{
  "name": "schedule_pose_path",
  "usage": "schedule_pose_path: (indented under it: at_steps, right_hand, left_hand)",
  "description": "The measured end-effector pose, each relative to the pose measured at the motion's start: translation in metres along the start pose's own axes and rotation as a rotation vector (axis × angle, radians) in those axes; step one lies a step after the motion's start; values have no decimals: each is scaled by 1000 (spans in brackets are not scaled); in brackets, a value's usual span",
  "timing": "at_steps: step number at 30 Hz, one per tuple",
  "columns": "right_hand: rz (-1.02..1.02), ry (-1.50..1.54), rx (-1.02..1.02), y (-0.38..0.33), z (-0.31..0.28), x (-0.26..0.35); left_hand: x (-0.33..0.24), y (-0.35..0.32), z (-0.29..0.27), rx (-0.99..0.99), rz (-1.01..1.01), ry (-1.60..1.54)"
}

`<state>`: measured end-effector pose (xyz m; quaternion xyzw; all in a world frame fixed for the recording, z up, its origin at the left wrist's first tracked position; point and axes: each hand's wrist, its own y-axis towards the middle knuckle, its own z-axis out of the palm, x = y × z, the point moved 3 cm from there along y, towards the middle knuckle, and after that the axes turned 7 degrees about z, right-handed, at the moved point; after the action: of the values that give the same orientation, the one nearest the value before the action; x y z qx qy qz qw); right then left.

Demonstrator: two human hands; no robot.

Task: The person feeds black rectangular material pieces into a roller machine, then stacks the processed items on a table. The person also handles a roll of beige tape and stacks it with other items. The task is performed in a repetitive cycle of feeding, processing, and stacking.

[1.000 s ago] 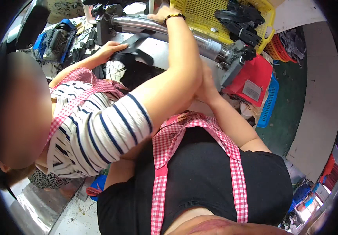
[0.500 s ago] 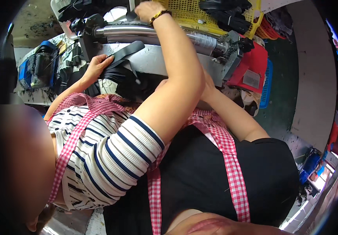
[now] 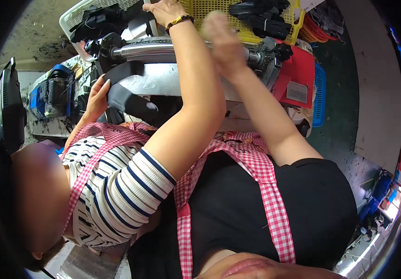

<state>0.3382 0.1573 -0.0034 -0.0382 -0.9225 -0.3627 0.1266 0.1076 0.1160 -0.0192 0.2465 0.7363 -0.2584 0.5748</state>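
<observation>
My right hand (image 3: 226,46) is raised in front of the metal roller (image 3: 149,49) and partly covers its right end. Motion smears its fingers, so whether they hold anything is unclear. My left hand is out of sight. On my left a co-worker in a striped top and checked apron reaches across in front of me. The co-worker's left hand (image 3: 97,97) holds wide black bands (image 3: 131,100) below the roller. Their other hand (image 3: 165,11) is over the gap between the baskets behind the roller.
Behind the roller stand a white basket (image 3: 66,24) and a yellow basket (image 3: 196,9), both with black bundles. A red cover (image 3: 298,69) is at the machine's right end, beside a blue crate (image 3: 319,93). A blue-and-black device (image 3: 52,93) sits at left.
My right hand has come up from behind the co-worker's arm to the roller. The co-worker's raised arm has shifted left, and the black bands have swung lower.
</observation>
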Motion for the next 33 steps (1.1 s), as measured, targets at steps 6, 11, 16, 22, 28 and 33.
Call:
schedule_pose_path:
  at_steps: [6, 11, 16, 22, 28, 33]
  right_hand:
    - [-80, -88, 193, -11, 91, 61]
    - [-63, -42, 249, -26, 101, 54]
    - [-131, -544, 528, -35, 72, 37]
    - [21, -483, 634, -43, 24, 11]
    - [72, -517, 577, -55, 7, -10]
    - [105, -491, 546, -63, -6, -27]
  left_hand:
    - [-3, -25, 42, 113, -62, -250]
    - [-3, -34, 54, 170, -101, -295]
    - [-4, -30, 63, 158, -92, -220]
    - [21, -31, 72, 55, -78, -389]
    - [32, -35, 73, 19, -83, -425]
    - [46, -43, 73, 4, -103, -422]
